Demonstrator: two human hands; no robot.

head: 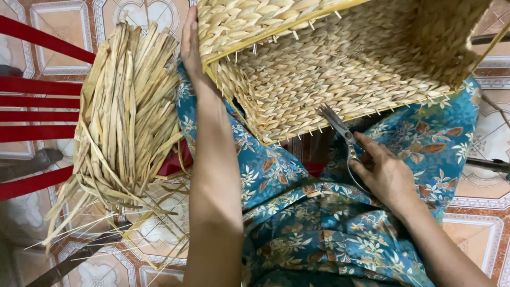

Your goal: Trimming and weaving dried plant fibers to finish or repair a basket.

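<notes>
A large woven straw basket (pixel 340 69) rests tilted on my lap, its inside facing me, short fibre ends sticking out along its lower edge. My left hand (pixel 192 50) lies flat against the basket's left outer wall, steadying it. My right hand (pixel 385 172) grips a pair of metal scissors (pixel 340 130) by the handles. The slightly parted blades point up-left and touch the basket's lower rim among the protruding ends. My legs are covered by blue floral cloth (pixel 297 212).
A thick bundle of dried flat straw strips (pixel 125 117) lies over a red plastic chair (pixel 37 106) at my left, loose strands trailing onto the patterned tile floor (pixel 478 212). A dark metal rod (pixel 491 165) shows at the right edge.
</notes>
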